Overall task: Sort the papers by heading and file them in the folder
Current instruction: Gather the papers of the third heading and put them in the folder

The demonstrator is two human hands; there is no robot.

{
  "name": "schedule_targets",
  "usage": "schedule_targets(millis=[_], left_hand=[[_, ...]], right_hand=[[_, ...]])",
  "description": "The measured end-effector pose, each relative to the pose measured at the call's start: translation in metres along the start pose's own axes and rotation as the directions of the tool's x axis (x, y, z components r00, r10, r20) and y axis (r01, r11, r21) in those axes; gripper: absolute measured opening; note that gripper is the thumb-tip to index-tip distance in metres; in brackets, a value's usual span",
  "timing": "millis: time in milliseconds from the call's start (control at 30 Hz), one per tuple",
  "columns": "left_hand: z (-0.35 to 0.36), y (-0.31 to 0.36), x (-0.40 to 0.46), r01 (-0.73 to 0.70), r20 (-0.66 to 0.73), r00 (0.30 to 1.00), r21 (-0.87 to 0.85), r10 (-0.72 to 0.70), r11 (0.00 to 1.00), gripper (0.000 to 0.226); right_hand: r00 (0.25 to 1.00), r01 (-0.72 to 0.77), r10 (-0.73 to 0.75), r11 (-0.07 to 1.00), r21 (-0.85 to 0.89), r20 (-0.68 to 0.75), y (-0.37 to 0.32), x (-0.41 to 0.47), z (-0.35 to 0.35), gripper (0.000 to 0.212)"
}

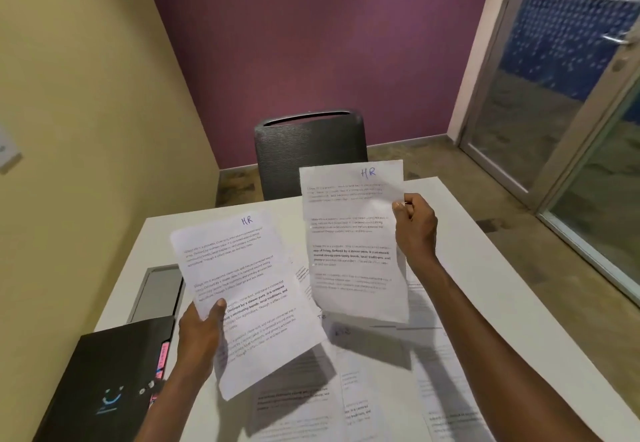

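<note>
Purple and cream walls meet in a corner behind a white bench (pixel 457 220), with a glazed door (pixel 568 95) to the right and a dark mesh chair (pixel 308 154) pushed in at the far side. Across the near half of the bench lie loose printed papers (pixel 363 396), overlapping one another. At the near left corner rests a black folder (pixel 104 386), pink tabs showing along its right edge, and just beyond it a grey rectangular recess (pixel 157 291) is set into the benchtop. Two sheets are held up above the bench, each with "HR" handwritten at the top. The left sheet (pixel 249 296) tilts to the left and is gripped at its left edge by the left hand (pixel 201 334), thumb pressed on the front and fingers behind the page. The right sheet (pixel 353 240) stands nearly upright, a little farther away, pinched at its right edge by the right hand (pixel 415 227), whose thumb lies on the front with the fingers curled close together behind.
</note>
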State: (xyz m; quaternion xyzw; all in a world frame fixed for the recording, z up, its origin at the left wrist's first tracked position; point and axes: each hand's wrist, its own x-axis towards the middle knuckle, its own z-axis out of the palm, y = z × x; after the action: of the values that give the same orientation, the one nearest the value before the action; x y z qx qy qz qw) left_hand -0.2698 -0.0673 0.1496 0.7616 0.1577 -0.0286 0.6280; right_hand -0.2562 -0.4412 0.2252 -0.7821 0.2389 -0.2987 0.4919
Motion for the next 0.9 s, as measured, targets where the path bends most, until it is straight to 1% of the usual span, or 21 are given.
schedule_targets(millis=[67,167,300,533,900], left_hand=[[0.004,0.003,-0.007,-0.017,0.005,1.0,0.006,0.017,1.0,0.036],[0.013,0.006,-0.019,-0.06,0.021,0.998,0.008,0.06,0.998,0.028],[0.02,0.009,-0.036,-0.121,0.054,0.991,0.024,0.119,0.992,0.023],[0.031,0.016,-0.049,-0.151,0.061,0.987,0.013,0.15,0.988,0.02],[0.056,0.03,-0.063,-0.165,0.134,0.977,-0.031,0.167,0.986,0.017]], right_hand=[[0.999,-0.052,0.052,0.997,0.064,-0.003,0.004,-0.004,-0.014,0.013],[0.992,-0.122,0.123,0.984,0.133,0.0,0.011,-0.01,-0.031,0.013],[0.986,-0.169,0.167,0.968,0.184,0.022,0.021,-0.014,-0.049,0.012],[0.981,-0.191,0.184,0.966,0.172,0.053,0.026,-0.018,-0.068,0.013],[0.977,-0.209,0.198,0.964,0.165,0.081,0.027,-0.024,-0.086,0.014]])
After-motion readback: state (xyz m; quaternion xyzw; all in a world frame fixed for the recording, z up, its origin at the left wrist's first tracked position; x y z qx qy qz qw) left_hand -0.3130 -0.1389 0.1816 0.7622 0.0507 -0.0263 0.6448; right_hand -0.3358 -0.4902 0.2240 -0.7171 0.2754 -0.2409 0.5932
